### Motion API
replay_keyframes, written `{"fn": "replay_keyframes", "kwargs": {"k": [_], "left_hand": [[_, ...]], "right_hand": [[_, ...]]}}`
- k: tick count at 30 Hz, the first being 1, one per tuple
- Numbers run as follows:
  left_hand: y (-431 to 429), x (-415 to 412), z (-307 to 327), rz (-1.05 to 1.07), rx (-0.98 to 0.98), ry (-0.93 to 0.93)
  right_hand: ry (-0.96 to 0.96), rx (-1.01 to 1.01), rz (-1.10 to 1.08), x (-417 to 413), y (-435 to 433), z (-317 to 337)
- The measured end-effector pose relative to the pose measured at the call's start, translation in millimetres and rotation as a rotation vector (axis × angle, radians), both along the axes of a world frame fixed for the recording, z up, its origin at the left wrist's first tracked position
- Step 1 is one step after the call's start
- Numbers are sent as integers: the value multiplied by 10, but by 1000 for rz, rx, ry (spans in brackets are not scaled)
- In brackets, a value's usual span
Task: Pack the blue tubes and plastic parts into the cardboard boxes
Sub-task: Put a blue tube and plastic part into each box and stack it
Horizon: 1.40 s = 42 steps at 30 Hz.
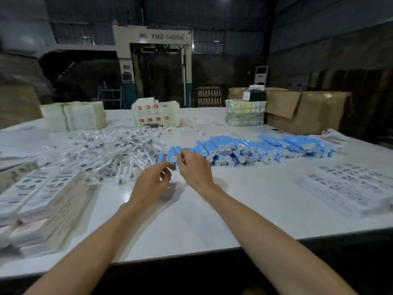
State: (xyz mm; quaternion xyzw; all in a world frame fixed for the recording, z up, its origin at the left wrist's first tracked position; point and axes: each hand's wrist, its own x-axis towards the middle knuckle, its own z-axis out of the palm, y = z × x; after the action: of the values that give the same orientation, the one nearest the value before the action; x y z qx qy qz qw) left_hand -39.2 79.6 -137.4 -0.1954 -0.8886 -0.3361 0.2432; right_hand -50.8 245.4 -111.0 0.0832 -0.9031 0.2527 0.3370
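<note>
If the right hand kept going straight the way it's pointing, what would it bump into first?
The few blue tubes lying loose just ahead of the right hand. Its fingers look to be at them already, though blur hides any contact.

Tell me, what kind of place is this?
Probably a factory or warehouse packing area. A big industrial machine stands at the back, heaps of blue tubes lie on a large white table, and brown cardboard boxes wait at its far corner.
</note>
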Motion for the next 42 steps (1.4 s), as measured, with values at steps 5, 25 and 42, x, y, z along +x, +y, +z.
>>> {"fn": "replay_keyframes", "kwargs": {"k": [5, 25, 42], "left_hand": [[-124, 118, 118, 182, -124, -48], [-1514, 444, 701, 946, -840, -357], [-770, 14, 758, 11, 243, -645]], "right_hand": [[-145, -154, 101, -111, -406, -306], [-225, -334, 199, -164, -261, -420], [-260, -328, 217, -217, -250, -428]]}}
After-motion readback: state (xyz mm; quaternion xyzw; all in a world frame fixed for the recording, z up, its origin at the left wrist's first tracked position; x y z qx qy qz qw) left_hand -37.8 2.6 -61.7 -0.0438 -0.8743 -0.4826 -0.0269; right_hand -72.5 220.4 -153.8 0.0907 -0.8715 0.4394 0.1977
